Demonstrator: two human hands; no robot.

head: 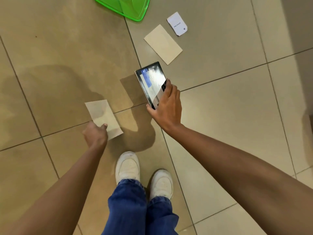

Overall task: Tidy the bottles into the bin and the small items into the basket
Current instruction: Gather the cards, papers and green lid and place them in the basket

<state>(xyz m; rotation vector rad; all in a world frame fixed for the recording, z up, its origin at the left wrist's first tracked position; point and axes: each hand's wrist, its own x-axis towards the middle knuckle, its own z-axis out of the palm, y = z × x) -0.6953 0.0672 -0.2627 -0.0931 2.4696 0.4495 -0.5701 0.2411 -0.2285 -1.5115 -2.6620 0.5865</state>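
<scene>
My right hand (166,107) grips a flat black glossy box (151,82) by its near end, held above the tiled floor. My left hand (95,134) pinches the near corner of a pale beige card (102,115), thumb on top. On the floor farther off lie a larger beige card (163,44) and a small white card with print (177,23). A bright green plastic container (125,5) shows partly at the top edge. No bottles are in view.
The floor is beige tile with dark grout lines. My two white shoes (144,173) and blue jeans stand at the bottom centre. A darker wall or furniture edge (304,39) runs along the right side.
</scene>
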